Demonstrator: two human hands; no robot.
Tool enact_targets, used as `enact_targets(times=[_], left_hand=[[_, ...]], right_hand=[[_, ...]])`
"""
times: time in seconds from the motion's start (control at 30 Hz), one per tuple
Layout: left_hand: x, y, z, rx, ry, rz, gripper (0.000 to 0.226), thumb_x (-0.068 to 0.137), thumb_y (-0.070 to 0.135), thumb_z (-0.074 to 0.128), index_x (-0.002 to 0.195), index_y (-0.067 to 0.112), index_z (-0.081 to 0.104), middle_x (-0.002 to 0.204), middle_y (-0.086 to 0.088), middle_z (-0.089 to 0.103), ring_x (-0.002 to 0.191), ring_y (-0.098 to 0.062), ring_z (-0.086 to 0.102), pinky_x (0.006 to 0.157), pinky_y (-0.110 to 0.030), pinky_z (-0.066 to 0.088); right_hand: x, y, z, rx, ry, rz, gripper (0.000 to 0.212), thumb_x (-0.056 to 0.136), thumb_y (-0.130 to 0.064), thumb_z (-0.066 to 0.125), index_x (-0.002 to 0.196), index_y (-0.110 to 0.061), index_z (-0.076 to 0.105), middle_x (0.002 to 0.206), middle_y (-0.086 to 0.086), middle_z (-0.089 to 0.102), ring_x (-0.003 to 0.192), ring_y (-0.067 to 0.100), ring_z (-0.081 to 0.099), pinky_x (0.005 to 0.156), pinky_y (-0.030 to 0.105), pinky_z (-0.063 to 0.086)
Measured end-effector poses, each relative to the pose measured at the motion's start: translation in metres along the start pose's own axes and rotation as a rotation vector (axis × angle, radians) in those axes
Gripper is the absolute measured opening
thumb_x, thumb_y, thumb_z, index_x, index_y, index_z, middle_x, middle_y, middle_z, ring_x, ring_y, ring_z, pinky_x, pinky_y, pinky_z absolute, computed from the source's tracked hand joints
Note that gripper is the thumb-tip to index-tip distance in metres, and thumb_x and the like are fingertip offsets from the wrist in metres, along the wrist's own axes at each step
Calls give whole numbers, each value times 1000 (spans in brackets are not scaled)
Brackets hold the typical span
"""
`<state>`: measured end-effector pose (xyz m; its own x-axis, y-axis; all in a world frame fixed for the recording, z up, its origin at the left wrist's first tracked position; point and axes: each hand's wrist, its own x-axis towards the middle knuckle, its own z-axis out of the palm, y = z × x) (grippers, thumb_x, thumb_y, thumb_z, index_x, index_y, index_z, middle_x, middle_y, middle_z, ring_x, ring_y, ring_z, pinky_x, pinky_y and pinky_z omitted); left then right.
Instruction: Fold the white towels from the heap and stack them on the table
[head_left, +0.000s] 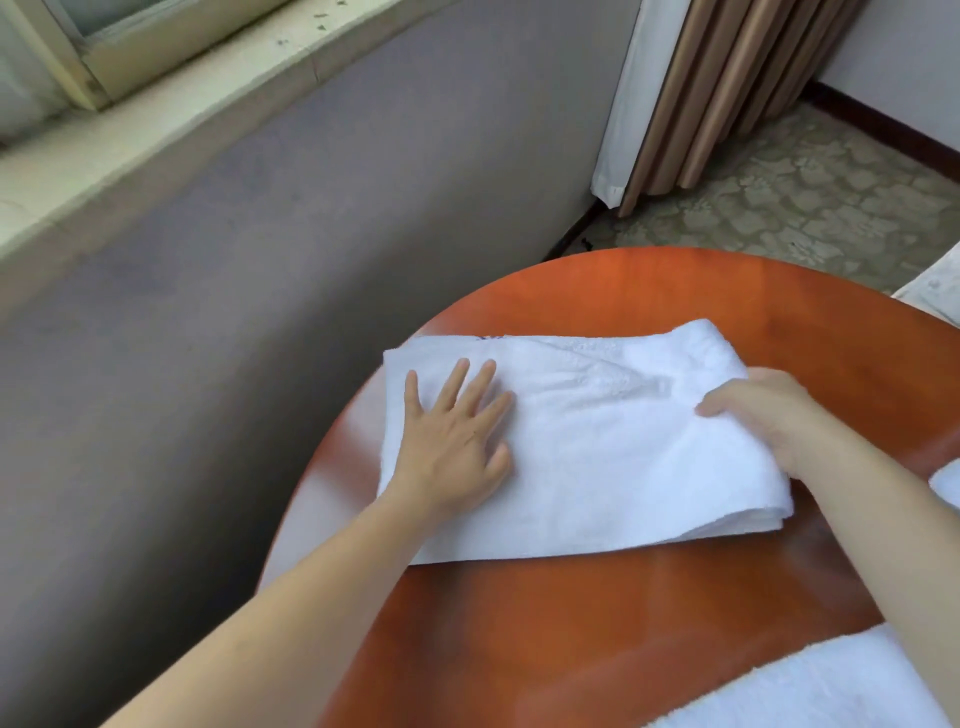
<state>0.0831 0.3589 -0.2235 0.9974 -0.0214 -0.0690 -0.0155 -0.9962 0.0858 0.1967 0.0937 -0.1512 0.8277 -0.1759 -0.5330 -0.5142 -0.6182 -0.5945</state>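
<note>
While the towel is pressed flat by the left hand, fingers straight, its edge is pinched by the right hand.

Window: upper left corner, pale frame with peeling paint.
Sill: cream ledge slanting below the window.
Wall: grey, fills the left and centre.
Curtain: tan pleats, white lining, top right.
Floor: patterned, right, below a dark skirting board.
</note>
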Motion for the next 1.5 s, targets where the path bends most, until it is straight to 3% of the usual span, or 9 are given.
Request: enact_targets(times=[0.23,0.4,0.57,0.73,0.87,1.1,1.2,1.3,1.5], left_hand=[[-18,13,8,-76,-112,-51,85,73,53,-6,153,31,9,162,0,-2,146,-24,2,114,-49,11],[-18,17,11,-134,-113,-52,84,75,54,-7,153,30,13,162,0,3,147,-25,5,114,-50,10],[-22,1,10,-761,65,-70,53,83,15,26,121,23,63,138,18,49,127,-14,42,113,-45,24],[-22,21,-11,-1196,258,-624,27,89,42,59,98,16,56,100,2,61,92,-18,59,80,-35,48],[-24,50,-13,-1228,144,-751,64,58,45,68,111,20,41,113,4,52,101,-19,58,86,-44,52],[-50,74,-11,-1343,29,-839,65,69,40,75,120,19,41,118,6,54,109,-20,56,88,-36,48],[-51,49,-20,-1216,270,-1055,53,80,53,67,110,16,44,117,0,50,112,-25,51,95,-41,43],[-39,18,-31,-1116,507,-1047,54,85,51,62,119,14,45,127,-3,46,122,-24,44,103,-39,37],[-16,20,-29,-1007,98,-792,56,83,32,62,131,17,37,130,-1,48,103,-25,56,90,-38,48]], right_hand=[[-74,-76,-8,-583,244,-355,40,87,-29,50,122,-12,44,123,20,53,114,43,51,85,43,42],[-108,-68,84,-757,-19,-626,36,86,-27,58,116,-16,41,117,8,56,110,33,54,74,32,36],[-87,-31,104,-460,-430,-595,15,89,-27,59,100,-17,62,100,-4,64,98,16,60,82,29,48],[-50,-13,65,-287,165,-422,30,81,-31,70,104,-18,57,111,3,61,102,24,56,81,32,43],[-33,13,60,-160,-225,-45,83,51,-40,86,120,-10,52,118,3,61,104,25,62,90,42,52],[-29,-7,66,-520,32,-631,66,77,-23,78,136,-22,46,129,3,54,119,26,48,91,36,41],[-29,-3,62,-466,309,-370,75,76,-42,77,133,-10,41,135,10,46,124,33,45,95,43,41],[-37,11,56,-257,68,6,71,73,-55,73,120,-7,51,117,11,58,105,32,59,91,42,50],[-38,20,58,89,-246,72,45,77,-5,75,116,-11,53,112,8,62,99,24,60,86,41,51]])
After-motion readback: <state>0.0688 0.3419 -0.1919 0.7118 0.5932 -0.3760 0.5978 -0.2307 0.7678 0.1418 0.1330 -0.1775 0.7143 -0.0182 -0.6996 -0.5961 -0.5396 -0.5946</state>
